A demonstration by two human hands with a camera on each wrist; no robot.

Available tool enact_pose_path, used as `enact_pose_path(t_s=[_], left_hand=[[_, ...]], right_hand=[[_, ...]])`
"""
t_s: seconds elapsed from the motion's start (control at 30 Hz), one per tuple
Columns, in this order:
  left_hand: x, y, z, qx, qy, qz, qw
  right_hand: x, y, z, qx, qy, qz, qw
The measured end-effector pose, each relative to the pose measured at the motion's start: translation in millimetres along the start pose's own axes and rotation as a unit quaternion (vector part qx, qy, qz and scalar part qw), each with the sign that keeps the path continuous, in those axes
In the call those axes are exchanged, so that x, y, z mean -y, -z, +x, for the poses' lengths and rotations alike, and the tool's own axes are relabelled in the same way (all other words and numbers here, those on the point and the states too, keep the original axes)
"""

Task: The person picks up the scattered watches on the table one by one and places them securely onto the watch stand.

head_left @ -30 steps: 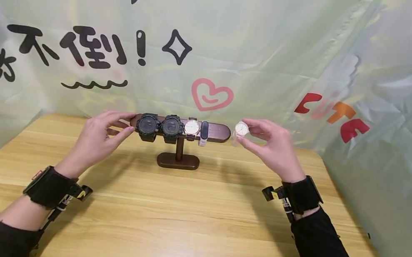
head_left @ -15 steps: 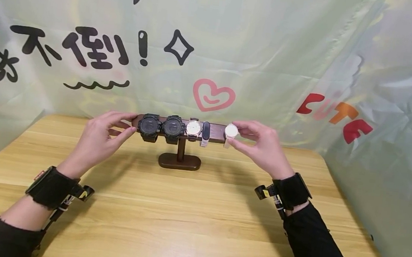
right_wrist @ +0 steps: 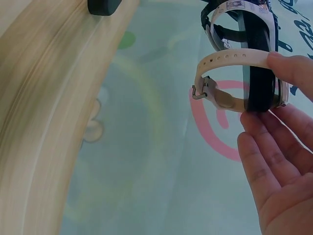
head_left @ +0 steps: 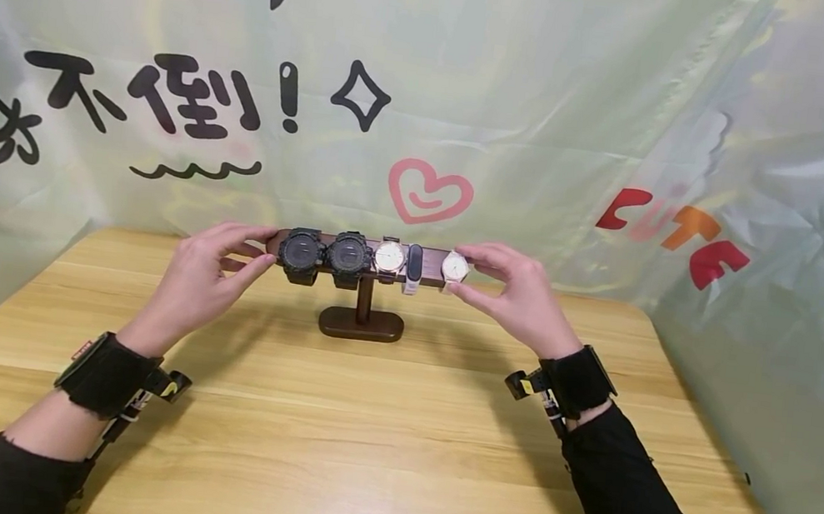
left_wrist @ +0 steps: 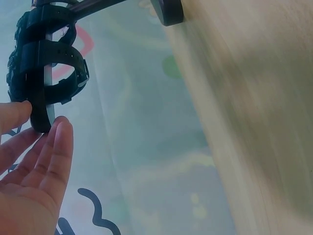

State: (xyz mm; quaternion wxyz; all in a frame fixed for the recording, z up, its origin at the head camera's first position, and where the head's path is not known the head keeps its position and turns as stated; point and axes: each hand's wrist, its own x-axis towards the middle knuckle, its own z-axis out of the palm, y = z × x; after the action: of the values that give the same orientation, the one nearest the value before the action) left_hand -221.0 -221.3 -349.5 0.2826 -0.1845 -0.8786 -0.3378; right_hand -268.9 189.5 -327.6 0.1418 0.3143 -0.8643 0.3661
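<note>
In the head view a dark wooden watch stand point(head_left: 361, 325) carries a row of watches on its horizontal bar. My left hand point(head_left: 200, 283) pinches the bar's left end, beside a black digital watch point(head_left: 301, 252). At the bar's other end, my right hand point(head_left: 519, 300) grips a white-strapped watch point(head_left: 454, 267) between thumb and fingers. The right wrist view shows that watch's buckled strap point(right_wrist: 234, 57) looped around the bar, with the thumb on the strap and fingertips by the bar's end. The left wrist view shows the left thumb and fingers around the bar's end point(left_wrist: 40, 115).
A second black watch point(head_left: 348, 255), a watch with a light dial point(head_left: 388, 257) and a fitness band point(head_left: 414, 264) hang along the middle of the bar. The stand is on a wooden table point(head_left: 363, 436). A printed cloth point(head_left: 549, 96) hangs behind it.
My right hand has moved left with the white watch, from beyond the bar's right end onto the bar. My left hand has kept its hold on the left end.
</note>
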Motion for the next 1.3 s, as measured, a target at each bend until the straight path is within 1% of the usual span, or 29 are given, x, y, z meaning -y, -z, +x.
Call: enact_pose_path(t_s=[0.17,0.37,0.63,0.8,0.97,1.3], left_hand=[[-2.0,-0.6,0.5,-0.004,-0.002,-0.001,1.0],[-3.0,-2.0,0.7,-0.008,-0.005,-0.013,0.9999],[-4.7,-5.7,0.7,-0.011,-0.004,-0.028,0.9995],[-5.6,-8.1,0.5,-0.013,-0.006,-0.03,0.9994],[-4.4,-10.6,0.2,-0.017,-0.009,-0.033,0.9993],[-5.7,-10.2,-1.3,-0.023,-0.009,-0.041,0.9989]], right_hand=[[0,-2,1.3,-0.001,0.0,-0.011,0.9999],[0,-3,1.8,0.001,-0.005,-0.015,0.9999],[0,-8,0.3,-0.007,0.011,-0.019,0.9997],[0,-11,-0.3,-0.013,0.019,-0.027,0.9994],[1,-14,-0.7,-0.021,0.024,-0.023,0.9992],[4,-20,-1.6,-0.038,0.044,-0.02,0.9981]])
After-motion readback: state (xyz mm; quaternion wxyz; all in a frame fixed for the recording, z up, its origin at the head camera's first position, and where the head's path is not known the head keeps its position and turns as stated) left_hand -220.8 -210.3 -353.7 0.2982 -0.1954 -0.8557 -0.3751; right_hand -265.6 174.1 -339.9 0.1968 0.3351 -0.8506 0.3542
